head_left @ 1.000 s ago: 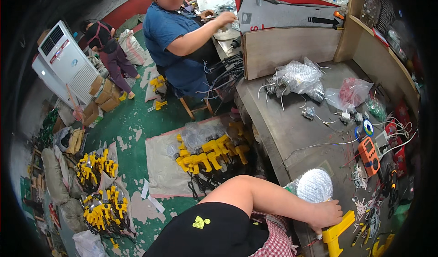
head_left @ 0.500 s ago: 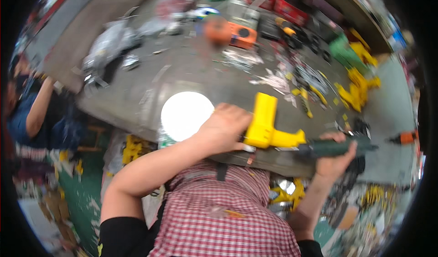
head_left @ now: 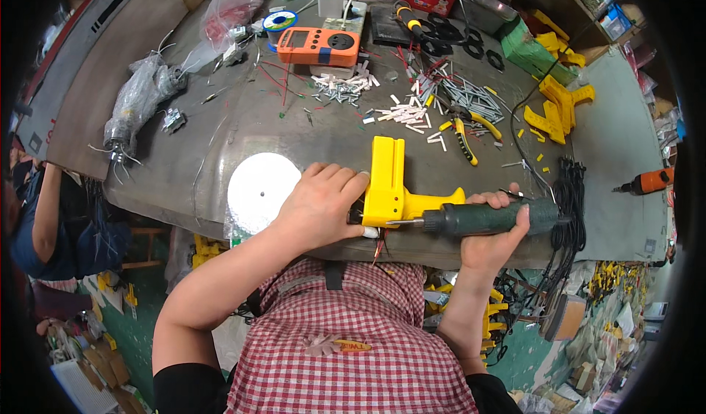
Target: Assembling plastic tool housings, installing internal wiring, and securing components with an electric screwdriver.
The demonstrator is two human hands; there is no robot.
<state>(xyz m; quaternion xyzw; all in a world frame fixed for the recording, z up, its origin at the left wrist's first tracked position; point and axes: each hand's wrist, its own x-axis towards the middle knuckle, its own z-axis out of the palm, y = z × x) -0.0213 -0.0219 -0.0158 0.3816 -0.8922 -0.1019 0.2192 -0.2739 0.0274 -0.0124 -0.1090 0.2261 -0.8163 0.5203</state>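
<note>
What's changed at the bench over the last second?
The right hand, out of view at first, now grips the dark-green cylindrical screwdriver, which has moved left alongside the yellow plastic pistol-shaped housing. The left hand stays on the housing, the round white disc beside it.

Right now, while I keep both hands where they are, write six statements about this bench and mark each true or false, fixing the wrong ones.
1. The right hand holds a dark screwdriver. True.
2. The screwdriver's tip points toward the yellow part. True.
3. The left hand is well away from the yellow part. False: the left hand holds it.
4. The orange meter lies left of the pliers. True.
5. The white disc lies right of the yellow part. False: the white disc is on its left.
6. The wrapped bundle lies right of the meter. False: the wrapped bundle is left of it.
</note>
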